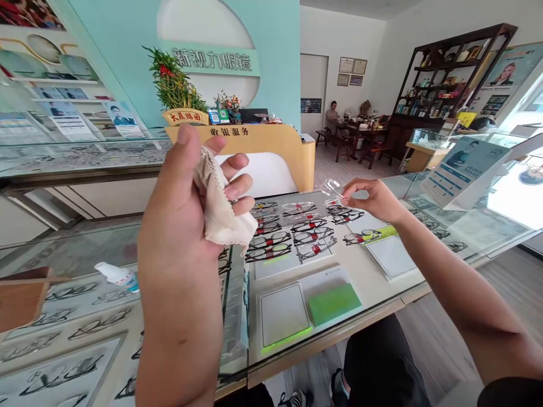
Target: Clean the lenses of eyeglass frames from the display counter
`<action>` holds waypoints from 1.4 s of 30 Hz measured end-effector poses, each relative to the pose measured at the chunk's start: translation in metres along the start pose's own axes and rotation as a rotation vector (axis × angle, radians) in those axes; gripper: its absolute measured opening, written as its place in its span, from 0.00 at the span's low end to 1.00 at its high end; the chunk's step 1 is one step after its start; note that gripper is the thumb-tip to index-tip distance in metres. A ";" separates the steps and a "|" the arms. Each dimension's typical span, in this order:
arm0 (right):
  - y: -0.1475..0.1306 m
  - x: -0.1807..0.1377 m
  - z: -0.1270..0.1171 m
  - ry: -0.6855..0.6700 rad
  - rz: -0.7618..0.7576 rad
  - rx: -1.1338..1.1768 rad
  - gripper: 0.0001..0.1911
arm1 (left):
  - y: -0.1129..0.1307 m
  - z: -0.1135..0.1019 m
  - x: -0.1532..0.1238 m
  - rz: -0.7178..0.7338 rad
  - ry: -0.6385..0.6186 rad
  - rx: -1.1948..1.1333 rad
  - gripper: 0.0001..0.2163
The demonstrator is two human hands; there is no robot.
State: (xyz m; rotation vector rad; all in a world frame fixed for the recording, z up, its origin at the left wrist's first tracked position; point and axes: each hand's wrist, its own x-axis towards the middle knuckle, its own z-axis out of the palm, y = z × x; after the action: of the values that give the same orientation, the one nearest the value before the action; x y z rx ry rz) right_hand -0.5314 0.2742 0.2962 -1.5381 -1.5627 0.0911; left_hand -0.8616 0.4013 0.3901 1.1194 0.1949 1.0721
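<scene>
Raised in front of me, my left hand (182, 198) has its palm up and its fingers loosely curled around a cream cleaning cloth (220, 206) with a scalloped edge. Farther right, my right hand (375, 199) pinches a pair of clear-framed eyeglasses (331, 187) between thumb and fingers, above the glass counter. Below and between the hands are rows of eyeglasses (314, 236), several with red tags, mostly dark-framed. Part of the cloth is hidden behind the left fingers.
A white spray bottle (116, 276) stands on the counter at left, near a wooden box (23, 299). The glass display counter (382, 302) holds trays and a green block (335, 304). A cashier desk (271, 138) stands behind. A person (333, 113) sits at the back.
</scene>
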 end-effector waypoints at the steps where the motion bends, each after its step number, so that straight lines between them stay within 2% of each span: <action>1: 0.014 -0.004 -0.003 -0.050 0.020 -0.060 0.16 | 0.001 0.000 0.000 0.015 0.003 0.000 0.29; 7: 0.091 -0.027 -0.012 -0.297 0.055 -0.401 0.06 | 0.002 0.003 0.001 0.055 0.050 0.010 0.37; 9: 0.108 -0.033 -0.011 -0.368 0.080 -0.470 0.03 | 0.002 0.003 0.000 0.062 0.043 0.019 0.34; 13: 0.126 -0.039 -0.005 -0.453 0.086 -0.505 0.02 | 0.002 0.005 -0.001 0.040 0.077 -0.009 0.22; 21: 0.144 -0.038 0.005 -0.510 0.058 -0.523 0.04 | -0.002 0.006 0.000 0.038 0.088 0.016 0.21; 24: 0.149 -0.038 0.005 -0.519 0.051 -0.544 0.05 | -0.001 0.004 0.002 0.041 0.054 0.016 0.22; 30: 0.150 -0.040 0.007 -0.540 0.044 -0.606 0.09 | 0.002 0.003 0.002 -0.030 0.029 -0.020 0.18; 36: 0.143 -0.030 0.007 -0.437 0.165 -0.759 0.12 | 0.002 0.007 0.000 -0.006 0.034 -0.004 0.18; 39: 0.142 -0.018 0.013 -0.412 0.233 -0.840 0.14 | 0.001 0.006 -0.001 0.027 -0.050 0.041 0.15; 42: 0.144 -0.007 0.022 -0.445 0.274 -0.886 0.13 | -0.001 0.000 -0.004 0.042 -0.235 0.124 0.17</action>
State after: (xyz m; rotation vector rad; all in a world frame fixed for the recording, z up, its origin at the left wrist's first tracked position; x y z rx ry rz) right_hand -0.4373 0.3118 0.1908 -2.5609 -1.8382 -0.1384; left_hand -0.8634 0.3983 0.3877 1.3558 0.0520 0.9666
